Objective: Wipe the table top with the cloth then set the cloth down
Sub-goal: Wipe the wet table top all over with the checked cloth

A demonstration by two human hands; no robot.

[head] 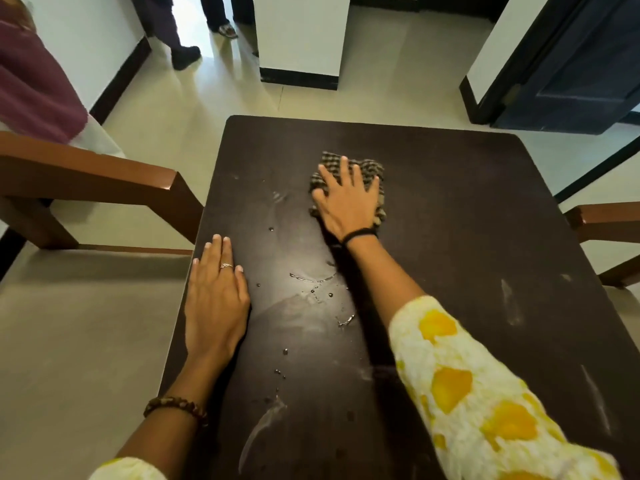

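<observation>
A dark brown table top (467, 237) fills the middle of the view. A checked brown cloth (372, 168) lies flat on its far middle part. My right hand (348, 199) presses down on the cloth with fingers spread. Flat on the table's left edge rests my left hand (214, 299), fingers together, holding nothing. Water drops and wet streaks (313, 278) lie on the table between my two arms, and pale smears (509, 299) mark the right side.
A wooden chair arm (104, 174) stands close to the table's left edge, another (609, 220) at the right. A person's legs (183, 50) stand on the tiled floor at the back, by a white pillar (301, 39). A dark door (581, 64) is at the far right.
</observation>
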